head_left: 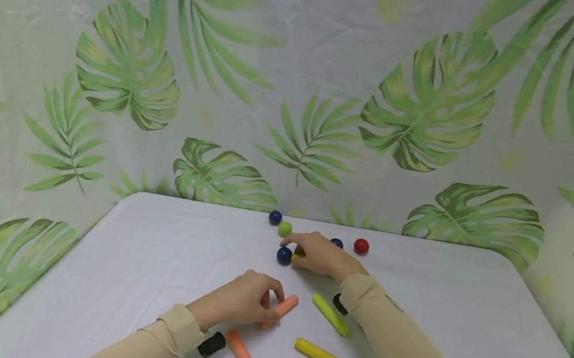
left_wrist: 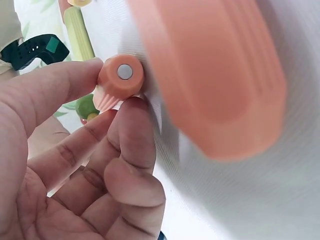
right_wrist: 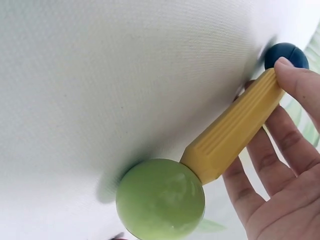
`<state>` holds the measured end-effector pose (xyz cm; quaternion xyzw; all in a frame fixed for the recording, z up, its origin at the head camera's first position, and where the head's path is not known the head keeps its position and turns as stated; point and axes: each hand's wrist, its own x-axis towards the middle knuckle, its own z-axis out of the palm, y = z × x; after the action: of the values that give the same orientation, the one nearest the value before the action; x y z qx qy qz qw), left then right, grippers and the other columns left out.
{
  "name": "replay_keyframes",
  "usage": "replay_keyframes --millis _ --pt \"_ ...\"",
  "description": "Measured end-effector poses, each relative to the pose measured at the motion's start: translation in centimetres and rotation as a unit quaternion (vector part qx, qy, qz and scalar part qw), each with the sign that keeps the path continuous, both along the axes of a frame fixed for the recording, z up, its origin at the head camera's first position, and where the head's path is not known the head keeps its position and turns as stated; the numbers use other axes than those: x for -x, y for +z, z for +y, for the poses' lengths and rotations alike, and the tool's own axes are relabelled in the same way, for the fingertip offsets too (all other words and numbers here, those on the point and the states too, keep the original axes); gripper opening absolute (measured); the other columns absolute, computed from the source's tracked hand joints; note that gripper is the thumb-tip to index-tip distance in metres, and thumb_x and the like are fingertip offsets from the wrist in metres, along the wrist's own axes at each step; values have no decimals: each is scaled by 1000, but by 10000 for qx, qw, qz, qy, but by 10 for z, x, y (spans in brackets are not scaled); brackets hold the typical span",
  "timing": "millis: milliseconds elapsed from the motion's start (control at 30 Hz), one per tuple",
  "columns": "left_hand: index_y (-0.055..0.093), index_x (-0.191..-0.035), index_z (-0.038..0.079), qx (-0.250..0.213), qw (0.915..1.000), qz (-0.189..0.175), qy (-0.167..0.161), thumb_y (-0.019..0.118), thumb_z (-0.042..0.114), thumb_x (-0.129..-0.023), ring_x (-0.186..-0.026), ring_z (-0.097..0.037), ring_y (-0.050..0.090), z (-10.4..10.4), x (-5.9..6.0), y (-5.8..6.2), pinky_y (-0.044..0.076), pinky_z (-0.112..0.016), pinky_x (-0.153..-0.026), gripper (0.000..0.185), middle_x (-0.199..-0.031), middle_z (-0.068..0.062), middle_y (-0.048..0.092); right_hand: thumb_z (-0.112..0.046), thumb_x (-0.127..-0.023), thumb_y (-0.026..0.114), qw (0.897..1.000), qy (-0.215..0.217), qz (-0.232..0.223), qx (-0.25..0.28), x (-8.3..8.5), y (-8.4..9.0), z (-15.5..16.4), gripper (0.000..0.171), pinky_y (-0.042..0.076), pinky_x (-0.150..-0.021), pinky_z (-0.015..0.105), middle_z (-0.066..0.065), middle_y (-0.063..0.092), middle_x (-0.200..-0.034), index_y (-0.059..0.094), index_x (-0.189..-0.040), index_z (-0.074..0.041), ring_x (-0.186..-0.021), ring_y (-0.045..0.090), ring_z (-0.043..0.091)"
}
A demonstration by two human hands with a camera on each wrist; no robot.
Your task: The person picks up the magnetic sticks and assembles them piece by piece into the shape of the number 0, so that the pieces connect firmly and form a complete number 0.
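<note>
My left hand (head_left: 246, 299) pinches an orange ribbed magnetic stick (head_left: 289, 305) between thumb and fingertips. A silver disc shows in that stick's end (left_wrist: 120, 77) in the left wrist view. Farther back, my right hand (head_left: 321, 254) holds a yellow magnetic stick (right_wrist: 235, 127), thumb near its far end and fingers behind it. Touching the thumb end, as far as I can tell, is a dark blue ball (right_wrist: 286, 55), also the blue ball (head_left: 284, 256) ahead of the hand. A green ball (right_wrist: 160, 200) meets the stick's other end; the hand hides it in the head view.
A second orange stick (head_left: 243, 356) lies beside my left wrist. A yellow-green stick (head_left: 330, 314) and another yellow stick (head_left: 320, 356) lie to the right. Near the back edge are a blue ball (head_left: 275, 217), a light green ball (head_left: 285, 229), a partly hidden blue ball (head_left: 336, 242) and a red ball (head_left: 361, 246).
</note>
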<state>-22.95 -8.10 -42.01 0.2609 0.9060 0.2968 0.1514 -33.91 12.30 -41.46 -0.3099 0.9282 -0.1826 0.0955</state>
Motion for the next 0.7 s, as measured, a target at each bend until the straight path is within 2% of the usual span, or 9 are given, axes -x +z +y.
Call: replay_keyframes --millis 133,400,700 --pt "76 -106 6 26 10000 54 19 86 13 -90 -55 -4 57 2 1 -2 42 -18 -53 20 -64 5 65 -11 -100 76 10000 0 22 -8 0 0 0 41 58 -90 34 7 76 -104 67 -140 -14 -90 64 14" --pt "76 -102 9 168 9998 -66 82 81 15 -93 -55 -5 52 2 4 -2 40 -19 -54 12 -62 7 68 -14 -99 78 9997 4 236 -92 -1 1 -1 40 58 -90 35 7 78 -104 69 -138 -15 -89 67 14" --pt "74 -97 14 -12 9991 -124 406 81 17 -89 -58 -8 52 -6 17 -4 41 -22 -56 11 -63 5 65 -14 -99 78 9993 72 316 -171 -1 2 1 40 59 -89 35 7 79 -104 69 -138 -14 -91 70 15"
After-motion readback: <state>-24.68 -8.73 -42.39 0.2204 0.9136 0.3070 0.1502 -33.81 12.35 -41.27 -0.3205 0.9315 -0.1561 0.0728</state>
